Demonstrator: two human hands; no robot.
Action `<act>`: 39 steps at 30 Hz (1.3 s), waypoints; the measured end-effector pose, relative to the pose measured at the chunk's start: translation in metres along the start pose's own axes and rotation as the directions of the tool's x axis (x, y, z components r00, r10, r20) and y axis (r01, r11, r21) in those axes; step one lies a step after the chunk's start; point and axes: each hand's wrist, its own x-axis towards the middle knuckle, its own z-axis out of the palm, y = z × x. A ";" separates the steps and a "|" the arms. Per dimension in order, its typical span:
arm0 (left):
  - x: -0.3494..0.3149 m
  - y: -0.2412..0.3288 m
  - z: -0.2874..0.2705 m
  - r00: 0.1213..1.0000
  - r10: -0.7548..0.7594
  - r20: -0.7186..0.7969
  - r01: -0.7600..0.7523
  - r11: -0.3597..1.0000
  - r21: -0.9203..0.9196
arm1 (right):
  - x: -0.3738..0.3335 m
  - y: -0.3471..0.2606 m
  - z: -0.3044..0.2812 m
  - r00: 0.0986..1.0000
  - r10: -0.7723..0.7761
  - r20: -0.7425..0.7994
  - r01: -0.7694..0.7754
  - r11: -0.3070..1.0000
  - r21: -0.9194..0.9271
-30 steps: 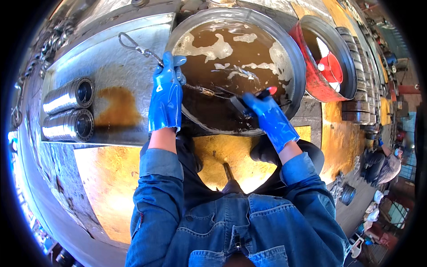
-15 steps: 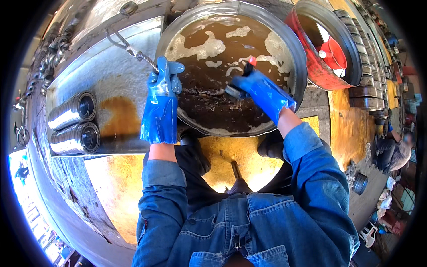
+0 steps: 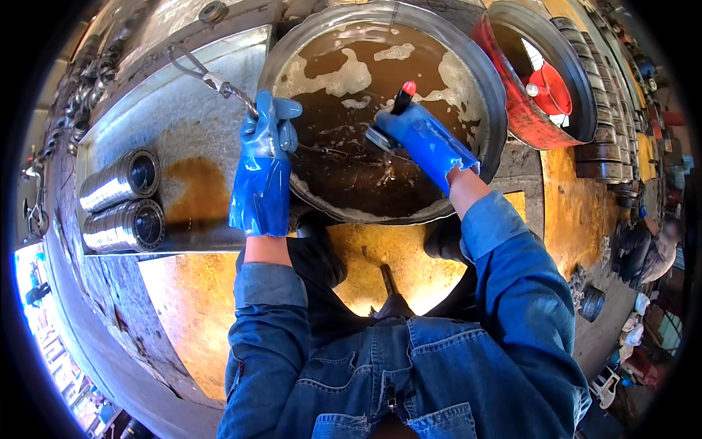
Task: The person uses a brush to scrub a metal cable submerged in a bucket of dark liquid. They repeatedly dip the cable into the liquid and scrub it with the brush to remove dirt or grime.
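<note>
My left hand [image 3: 268, 132], in a blue rubber glove, is closed round a steel wire rope [image 3: 235, 93] at the left rim of a big round metal tub [image 3: 491, 95]. The rope's looped end sticks out up and to the left, over a metal tray. Brown liquid [image 3: 333, 110] with patches of white foam fills the tub. Over it, my gloved right hand [image 3: 404, 128] grips a black-handled tool with a red tip [image 3: 408, 88]; its working end is mostly hidden. Something dark lies in the liquid below, too murky to name.
Two stacks of shiny bearing rings [image 3: 121, 181] lie on the metal tray [image 3: 197, 121] at left. A red drum [image 3: 504, 88] holding a red funnel-like vessel [image 3: 550, 89] stands at right, beside stacked metal rings [image 3: 601, 139]. Another person [image 3: 656, 252] crouches far right.
My right hand has shifted slightly up and left, and the tool's red tip now points higher. The foam and splashes have moved. My left hand keeps almost the same place on the rope.
</note>
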 end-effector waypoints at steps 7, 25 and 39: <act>0.003 -0.002 0.002 0.999 0.000 0.046 0.001 1.000 -0.021 | -0.011 0.016 0.014 0.998 -0.042 0.036 0.042 0.999 0.002; -0.007 0.044 -0.003 0.992 0.018 -0.122 -0.039 0.984 -0.172 | 0.008 0.015 0.011 0.995 0.070 0.070 -0.055 0.979 -0.196; -0.012 0.033 0.001 0.978 0.006 -0.209 -0.031 0.992 -0.121 | -0.016 0.012 0.017 0.999 -0.021 -0.028 0.014 0.976 -0.217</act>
